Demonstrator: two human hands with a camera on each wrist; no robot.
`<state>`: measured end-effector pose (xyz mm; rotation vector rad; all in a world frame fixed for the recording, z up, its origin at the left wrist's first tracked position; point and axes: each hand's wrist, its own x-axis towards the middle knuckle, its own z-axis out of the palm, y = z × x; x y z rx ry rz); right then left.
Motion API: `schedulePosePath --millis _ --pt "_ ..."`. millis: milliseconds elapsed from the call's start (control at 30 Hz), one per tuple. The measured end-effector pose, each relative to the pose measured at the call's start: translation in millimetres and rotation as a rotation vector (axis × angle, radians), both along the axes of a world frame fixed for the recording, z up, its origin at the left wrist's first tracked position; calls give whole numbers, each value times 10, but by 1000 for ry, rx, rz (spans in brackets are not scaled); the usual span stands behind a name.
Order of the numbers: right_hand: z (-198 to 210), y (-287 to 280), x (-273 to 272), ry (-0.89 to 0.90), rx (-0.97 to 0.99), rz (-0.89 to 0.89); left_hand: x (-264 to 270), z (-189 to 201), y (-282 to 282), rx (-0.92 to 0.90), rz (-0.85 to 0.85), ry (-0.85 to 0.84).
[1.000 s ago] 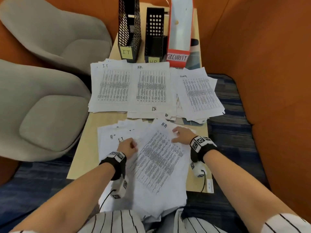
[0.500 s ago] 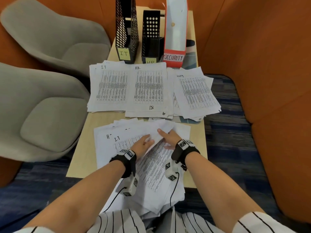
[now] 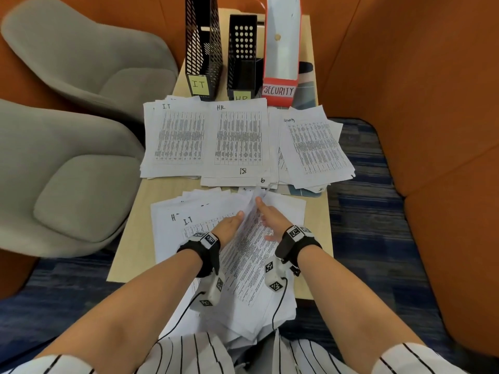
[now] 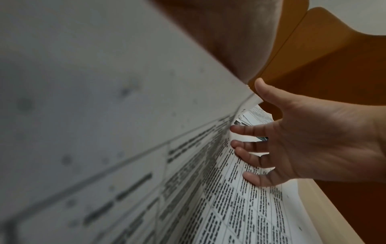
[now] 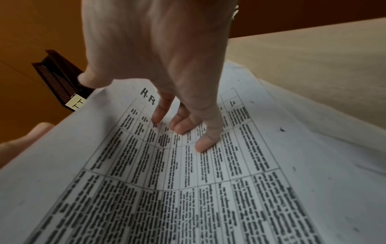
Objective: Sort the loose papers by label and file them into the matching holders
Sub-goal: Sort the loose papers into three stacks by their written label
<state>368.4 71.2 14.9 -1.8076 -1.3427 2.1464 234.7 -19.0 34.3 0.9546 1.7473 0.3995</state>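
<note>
Paper marked HR (image 3: 244, 255) stands lifted on edge between both hands above the loose heap (image 3: 172, 238) at the near end of the table (image 3: 316, 217). The right hand (image 3: 272, 221) presses spread fingertips (image 5: 203, 145) on its printed face; the left hand (image 3: 229, 225) props its back, its fingers hidden. Beyond lie three sorted piles (image 3: 240, 139) before the holders (image 3: 202, 41).
</note>
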Motion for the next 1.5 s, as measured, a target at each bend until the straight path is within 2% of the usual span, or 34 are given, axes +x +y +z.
schedulePosePath --millis 133,267,467,533,600,700,833,933,1000,1100,1167,1267,1367,1500 --pt "-48 -11 -11 32 -5 -14 38 122 11 -64 -10 -108" --pt "-164 9 58 74 -27 -57 65 91 46 -83 111 -223" --pt "-315 -93 218 159 -76 -404 -70 -88 16 -130 320 -294" --pt "-272 -121 176 164 -64 -356 -99 -195 6 -136 364 -336" --pt "-210 -118 111 143 -48 -226 -99 -313 36 -108 377 -362" --pt "-142 -97 37 99 -10 -45 15 7 37 -113 316 -325" --pt "-99 -104 -8 62 46 10 63 80 38 -139 272 -307" --pt "-67 -115 -15 75 57 15 75 94 46 -133 258 -258" --pt "-72 -117 0 92 50 1 91 105 45 -122 231 -168" --pt "-146 -104 62 124 11 -44 86 49 37 -64 254 -40" --pt "-177 -105 115 163 -8 -66 72 -27 7 -20 205 35" --pt "-173 -137 175 229 -22 -84 18 -119 -76 101 198 96" --pt "-189 -162 230 258 -14 -101 -32 -182 -96 149 165 84" --pt "-243 -201 264 285 7 -109 -41 -158 -57 50 177 -4"
